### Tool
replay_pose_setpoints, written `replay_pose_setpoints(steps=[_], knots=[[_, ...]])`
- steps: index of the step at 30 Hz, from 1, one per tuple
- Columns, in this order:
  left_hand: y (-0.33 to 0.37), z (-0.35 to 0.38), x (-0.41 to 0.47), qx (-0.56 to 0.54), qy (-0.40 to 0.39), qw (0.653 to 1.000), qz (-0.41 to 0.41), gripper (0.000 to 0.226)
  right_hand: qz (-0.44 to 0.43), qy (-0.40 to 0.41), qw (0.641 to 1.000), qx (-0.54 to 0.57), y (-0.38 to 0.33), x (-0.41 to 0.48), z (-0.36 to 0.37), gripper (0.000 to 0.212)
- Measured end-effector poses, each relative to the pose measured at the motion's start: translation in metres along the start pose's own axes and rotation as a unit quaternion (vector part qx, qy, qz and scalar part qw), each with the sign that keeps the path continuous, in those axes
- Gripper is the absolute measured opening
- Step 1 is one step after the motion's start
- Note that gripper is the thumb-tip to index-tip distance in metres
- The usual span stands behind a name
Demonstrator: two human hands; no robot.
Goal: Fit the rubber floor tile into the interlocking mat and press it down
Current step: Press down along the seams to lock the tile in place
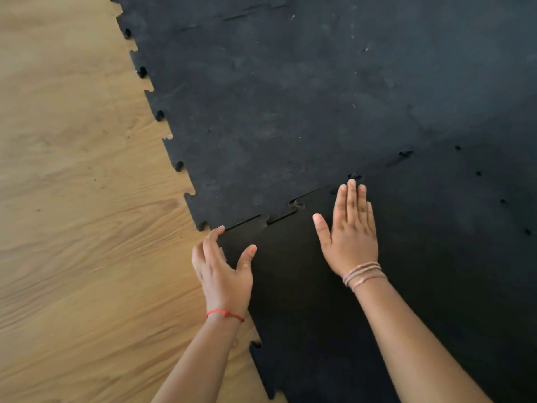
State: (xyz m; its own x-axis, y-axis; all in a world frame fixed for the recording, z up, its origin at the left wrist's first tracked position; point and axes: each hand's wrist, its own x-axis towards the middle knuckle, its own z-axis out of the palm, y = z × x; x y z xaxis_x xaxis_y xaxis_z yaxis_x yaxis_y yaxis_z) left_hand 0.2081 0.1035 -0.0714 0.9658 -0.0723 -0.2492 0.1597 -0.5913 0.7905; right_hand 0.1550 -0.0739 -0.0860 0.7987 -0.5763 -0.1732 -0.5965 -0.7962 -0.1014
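Note:
A black rubber floor tile (pixel 305 301) lies at the near side, its toothed far edge meeting the larger black interlocking mat (pixel 290 97). The seam (pixel 279 218) between them shows narrow gaps, and some teeth sit slightly raised. My left hand (pixel 223 271) is at the tile's far-left corner, fingers curled over the edge and thumb on top of the tile. My right hand (pixel 350 228) lies flat, palm down on the tile, with fingertips reaching the seam.
A wood-grain floor (pixel 81 199) fills the left side. The mat's left edge (pixel 162 117) is a row of puzzle teeth running diagonally. Another seam with small holes (pixel 479 173) runs along the tile's right side.

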Motion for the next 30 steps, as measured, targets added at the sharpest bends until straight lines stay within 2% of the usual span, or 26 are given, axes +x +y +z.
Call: replay_pose_setpoints(steps=[3, 5, 8, 10, 13, 15, 18, 23, 25, 27, 28, 30], knots=[[0.0, 0.002, -0.001, 0.026, -0.002, 1.0, 0.005, 0.06, -0.034, -0.009, 0.999, -0.007, -0.005, 0.003, 0.0, 0.083], [-0.004, 0.004, -0.004, 0.128, 0.013, 0.988, 0.086, 0.063, -0.059, -0.032, 0.998, -0.007, -0.008, 0.0, -0.004, 0.086], [-0.012, 0.005, -0.009, 0.288, -0.041, 0.92, 0.261, 0.052, -0.166, -0.051, 0.984, -0.022, -0.019, -0.018, -0.008, 0.086], [-0.017, 0.003, -0.008, 0.355, -0.101, 0.871, 0.324, 0.047, -0.222, -0.071, 0.971, -0.053, -0.021, -0.03, -0.007, 0.09], [-0.016, -0.002, -0.003, 0.4, -0.14, 0.849, 0.315, 0.051, -0.184, -0.089, 0.976, -0.076, -0.015, -0.024, -0.023, 0.119], [-0.015, -0.001, -0.005, 0.41, -0.139, 0.847, 0.308, 0.056, -0.184, -0.127, 0.971, -0.087, -0.009, -0.013, -0.031, 0.128], [-0.016, 0.001, -0.007, 0.412, -0.151, 0.839, 0.322, 0.06, -0.203, -0.205, 0.952, -0.099, -0.008, -0.005, -0.037, 0.131], [0.002, -0.004, -0.006, 0.428, -0.191, 0.841, 0.272, 0.057, -0.208, -0.231, 0.946, -0.097, -0.006, -0.003, -0.04, 0.13], [0.005, -0.004, -0.003, 0.425, -0.206, 0.835, 0.283, 0.061, -0.205, -0.237, 0.945, -0.092, -0.01, 0.001, -0.039, 0.129], [0.01, -0.003, 0.0, 0.462, -0.26, 0.809, 0.256, 0.062, -0.203, -0.239, 0.947, -0.076, -0.011, 0.004, -0.036, 0.13], [0.007, -0.004, 0.0, 0.458, -0.265, 0.811, 0.248, 0.062, -0.202, -0.24, 0.948, -0.063, -0.011, 0.003, -0.035, 0.13], [-0.002, -0.006, 0.0, 0.413, -0.234, 0.844, 0.249, 0.062, -0.204, -0.236, 0.949, -0.036, -0.007, -0.001, -0.038, 0.129]])
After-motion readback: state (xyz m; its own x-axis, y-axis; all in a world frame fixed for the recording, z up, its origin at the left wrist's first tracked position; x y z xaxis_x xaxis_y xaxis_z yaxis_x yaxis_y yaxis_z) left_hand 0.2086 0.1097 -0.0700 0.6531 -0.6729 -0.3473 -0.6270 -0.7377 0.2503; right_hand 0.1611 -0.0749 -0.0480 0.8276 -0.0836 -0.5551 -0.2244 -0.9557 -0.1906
